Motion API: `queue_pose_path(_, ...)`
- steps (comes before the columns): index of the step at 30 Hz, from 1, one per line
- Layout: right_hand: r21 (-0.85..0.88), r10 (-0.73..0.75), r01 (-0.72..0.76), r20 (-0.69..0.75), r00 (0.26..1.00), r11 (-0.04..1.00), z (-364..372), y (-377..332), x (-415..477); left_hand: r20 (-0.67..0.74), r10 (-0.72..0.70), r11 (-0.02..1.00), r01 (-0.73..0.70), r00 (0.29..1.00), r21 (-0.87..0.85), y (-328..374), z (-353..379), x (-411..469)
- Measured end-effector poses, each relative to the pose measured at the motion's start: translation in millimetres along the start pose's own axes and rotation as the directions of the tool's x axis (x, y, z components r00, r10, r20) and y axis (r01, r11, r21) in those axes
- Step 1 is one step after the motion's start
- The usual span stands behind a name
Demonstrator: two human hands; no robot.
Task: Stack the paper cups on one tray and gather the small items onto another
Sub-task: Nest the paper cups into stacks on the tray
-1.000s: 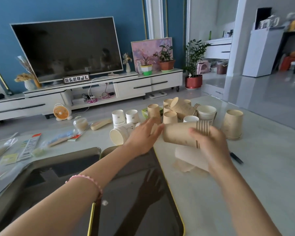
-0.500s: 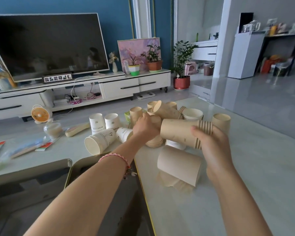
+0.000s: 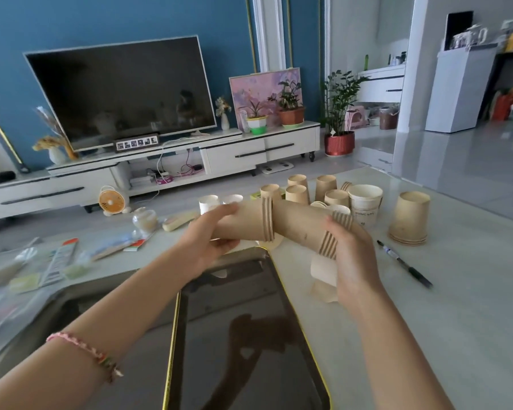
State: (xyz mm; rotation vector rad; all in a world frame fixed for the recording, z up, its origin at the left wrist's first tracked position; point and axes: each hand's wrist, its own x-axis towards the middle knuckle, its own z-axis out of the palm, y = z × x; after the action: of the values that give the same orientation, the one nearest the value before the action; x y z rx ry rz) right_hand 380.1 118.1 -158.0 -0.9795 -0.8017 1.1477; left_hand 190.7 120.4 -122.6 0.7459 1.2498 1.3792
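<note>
The left hand [image 3: 208, 244] grips the left cup stack [image 3: 246, 223] and the right hand [image 3: 353, 255] the right cup stack [image 3: 302, 224], held sideways, base to mouth, above the dark tray [image 3: 219, 365], evidently to nest them into one.

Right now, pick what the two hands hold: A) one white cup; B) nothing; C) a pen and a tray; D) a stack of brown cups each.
D: the left hand grips one brown cup stack and the right hand grips a second stack, ends meeting.
</note>
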Motion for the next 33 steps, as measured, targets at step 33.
queue_pose_path(33, -0.588, -0.013, 0.228, 0.347, 0.938, 0.776, 26.3, 53.3, -4.6, -0.208, 0.401, 0.783, -0.215, 0.892, 0.584, -58.2, -73.6, 16.7)
